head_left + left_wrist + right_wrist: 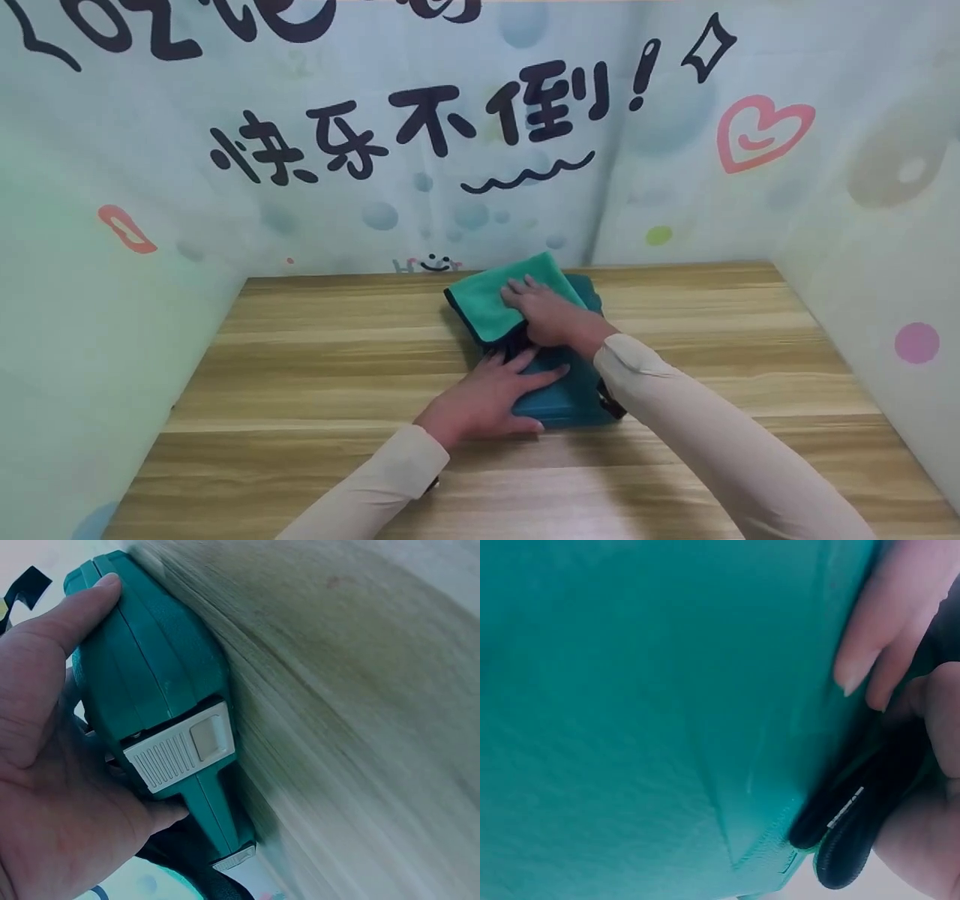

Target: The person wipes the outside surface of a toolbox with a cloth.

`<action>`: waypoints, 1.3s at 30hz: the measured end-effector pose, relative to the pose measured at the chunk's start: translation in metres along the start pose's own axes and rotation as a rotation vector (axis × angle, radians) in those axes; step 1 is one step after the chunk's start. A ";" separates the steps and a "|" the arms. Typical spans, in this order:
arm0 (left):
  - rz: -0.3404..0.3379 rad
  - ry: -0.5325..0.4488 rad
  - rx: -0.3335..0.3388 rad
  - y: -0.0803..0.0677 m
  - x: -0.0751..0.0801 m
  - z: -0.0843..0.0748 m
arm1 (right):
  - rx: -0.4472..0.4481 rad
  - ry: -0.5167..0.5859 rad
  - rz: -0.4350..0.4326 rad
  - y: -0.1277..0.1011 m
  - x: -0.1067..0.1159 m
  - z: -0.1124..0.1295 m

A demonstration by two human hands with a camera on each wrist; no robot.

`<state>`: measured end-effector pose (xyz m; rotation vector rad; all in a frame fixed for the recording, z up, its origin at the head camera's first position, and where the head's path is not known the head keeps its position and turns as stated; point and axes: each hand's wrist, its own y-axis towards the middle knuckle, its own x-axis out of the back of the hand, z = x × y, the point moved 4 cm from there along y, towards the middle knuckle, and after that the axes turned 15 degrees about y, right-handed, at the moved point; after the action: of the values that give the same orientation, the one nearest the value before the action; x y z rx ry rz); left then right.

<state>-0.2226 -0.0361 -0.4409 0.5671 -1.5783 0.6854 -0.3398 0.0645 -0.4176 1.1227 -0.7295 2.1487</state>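
A teal hard case [574, 386] with pale latches [184, 746] lies flat on the wooden table. On top of its far part is a folded green cloth [487, 300] with a black hem. My right hand [559, 313] lies over the cloth with fingers on its upper face. The right wrist view shows its thumb against the dark, folded hem [862, 802], which bears small white lettering. My left hand [484, 401] rests on the near left part of the case, fingers spread across the top. In the left wrist view its thumb [82, 611] lies along the case's seamed side.
The wooden table [337, 360] stretches out on both sides of the case. A printed backdrop [337, 217] with dark lettering rises behind the table's far edge and along both sides. A dark wrist strap piece [611, 401] shows under the right sleeve.
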 end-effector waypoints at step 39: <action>0.000 -0.158 0.320 -0.031 -0.014 0.029 | 0.128 0.035 -0.047 -0.028 -0.008 -0.008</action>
<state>-0.2193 -0.0794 -0.4536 0.8752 -1.6240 0.9199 -0.3196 0.0869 -0.4232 1.1520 -0.5516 2.1957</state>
